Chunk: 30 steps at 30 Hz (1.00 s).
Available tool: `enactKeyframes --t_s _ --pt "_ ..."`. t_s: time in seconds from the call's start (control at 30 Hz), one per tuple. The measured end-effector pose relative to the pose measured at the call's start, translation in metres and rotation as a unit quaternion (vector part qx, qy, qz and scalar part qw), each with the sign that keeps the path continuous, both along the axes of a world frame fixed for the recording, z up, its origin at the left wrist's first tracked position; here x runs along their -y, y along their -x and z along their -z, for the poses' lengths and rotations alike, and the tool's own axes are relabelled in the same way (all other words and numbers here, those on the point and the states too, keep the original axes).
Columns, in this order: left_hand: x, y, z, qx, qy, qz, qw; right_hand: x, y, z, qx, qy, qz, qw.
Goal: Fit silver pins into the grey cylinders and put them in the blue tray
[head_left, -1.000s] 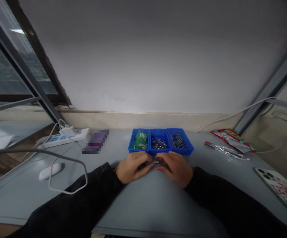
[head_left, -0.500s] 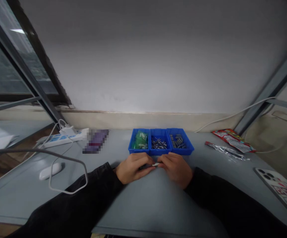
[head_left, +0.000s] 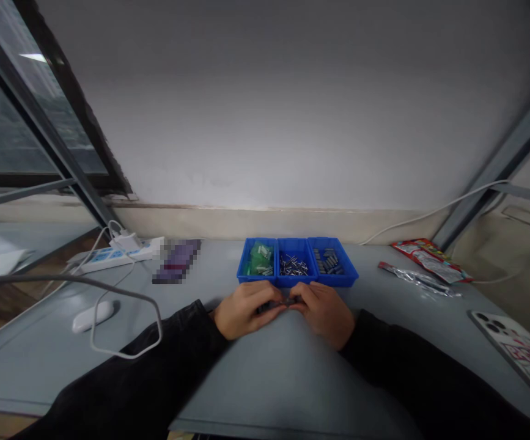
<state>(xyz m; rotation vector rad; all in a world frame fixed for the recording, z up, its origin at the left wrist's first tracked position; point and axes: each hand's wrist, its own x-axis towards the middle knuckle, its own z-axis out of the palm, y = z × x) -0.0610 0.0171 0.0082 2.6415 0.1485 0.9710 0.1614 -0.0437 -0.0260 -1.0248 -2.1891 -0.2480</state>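
Just in front of three blue bins, my left hand (head_left: 250,307) and my right hand (head_left: 322,310) meet fingertip to fingertip. Both are closed in a pinch around a small dark part (head_left: 287,301), mostly covered by the fingers; its kind cannot be made out. The left blue bin (head_left: 242,272) contains a green bag with pale small pieces. In the middle blue bin (head_left: 292,282) lie several thin metal pins. Grey cylinder-like pieces (head_left: 329,263) fill part of the right blue bin (head_left: 349,269).
A power strip (head_left: 125,256) with cables, a blurred purple item (head_left: 177,261) and a white mouse-like object (head_left: 93,317) lie left. A white cable (head_left: 127,355) loops over my left sleeve. Right are a red packet (head_left: 432,260), a clear plastic wrapper (head_left: 420,280) and a phone (head_left: 516,348).
A pale piece showed between my fingertips before; now a dark part shows there. My right fingers have shifted slightly. The bins stay in place.
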Motion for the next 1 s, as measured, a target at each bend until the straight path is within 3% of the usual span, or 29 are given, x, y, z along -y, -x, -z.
enactKeyframes --t_s 0.2,0.6,0.77,1.0 --pt "0.001 -0.001 -0.001 0.004 0.001 0.003 1.0 -0.003 0.001 0.008 -0.012 0.007 0.016 1.0" --pt "-0.001 0.001 0.002 0.008 -0.002 0.002 1.0 0.006 0.009 -0.004 -0.078 0.051 -0.018 0.995" --pt "-0.001 0.001 0.003 0.001 -0.004 -0.016 1.0 0.004 0.009 -0.002 -0.056 0.019 0.011 0.998" --pt "0.0 0.0 -0.001 0.003 0.008 0.004 1.0 -0.003 0.006 0.01 -0.047 -0.005 0.019 0.999"
